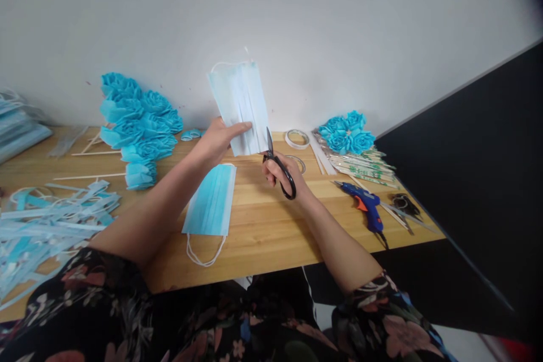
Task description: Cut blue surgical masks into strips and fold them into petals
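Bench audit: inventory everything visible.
Held mask: one, blue, centre
Scissors: one, black, centre
Flat mask: one, blue, centre
Stacked masks: uncountable, blue, left
Strips: many, bluish, left
Flowers: many, blue, both sides
Rolls: two, pale, centre
Packets: many, greenish, right
Sticks: several, pale, both sides
Glue gun: one, blue, right
Unclear item: one, black, right
Panel: one, black, right
Table: one, brown, centre
Wall: one, pale, back
Left hand: one, holding mask
Right hand: one, holding scissors

No words, brands or numbers are coming through legibly here! Green printing is showing on the slim, pale-wrapped sticks [367,169] lying toward the right of the light-brown wooden surface [263,226], but those marks are blurring, too small for reading.
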### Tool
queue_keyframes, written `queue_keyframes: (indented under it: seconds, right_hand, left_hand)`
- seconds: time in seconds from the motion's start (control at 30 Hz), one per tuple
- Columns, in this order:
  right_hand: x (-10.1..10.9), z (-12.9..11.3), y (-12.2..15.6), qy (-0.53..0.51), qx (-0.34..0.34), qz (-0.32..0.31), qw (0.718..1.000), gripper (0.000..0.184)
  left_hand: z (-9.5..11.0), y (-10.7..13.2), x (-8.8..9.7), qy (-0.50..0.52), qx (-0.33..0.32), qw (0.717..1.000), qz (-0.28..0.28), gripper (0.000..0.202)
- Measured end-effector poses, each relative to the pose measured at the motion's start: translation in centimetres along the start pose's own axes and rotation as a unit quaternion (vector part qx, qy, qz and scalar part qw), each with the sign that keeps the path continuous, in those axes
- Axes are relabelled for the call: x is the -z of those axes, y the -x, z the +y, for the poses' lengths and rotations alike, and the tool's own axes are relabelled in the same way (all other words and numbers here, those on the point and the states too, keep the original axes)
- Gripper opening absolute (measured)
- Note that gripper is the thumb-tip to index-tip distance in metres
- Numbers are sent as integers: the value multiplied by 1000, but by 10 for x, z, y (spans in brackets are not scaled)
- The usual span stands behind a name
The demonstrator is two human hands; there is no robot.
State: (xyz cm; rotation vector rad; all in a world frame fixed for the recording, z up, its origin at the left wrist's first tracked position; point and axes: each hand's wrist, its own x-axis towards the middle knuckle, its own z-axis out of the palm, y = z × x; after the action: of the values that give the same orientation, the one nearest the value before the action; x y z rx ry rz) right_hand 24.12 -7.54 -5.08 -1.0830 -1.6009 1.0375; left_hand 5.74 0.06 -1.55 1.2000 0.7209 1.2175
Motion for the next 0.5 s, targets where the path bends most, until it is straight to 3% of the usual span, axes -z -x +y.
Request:
queue_keyframes:
  seconds: [0.5]
  right_hand:
    - [-1,8,2,-45,-31,21,998,65]
  left_hand:
    - [3,2,-1,-6,8,1000,-4,48]
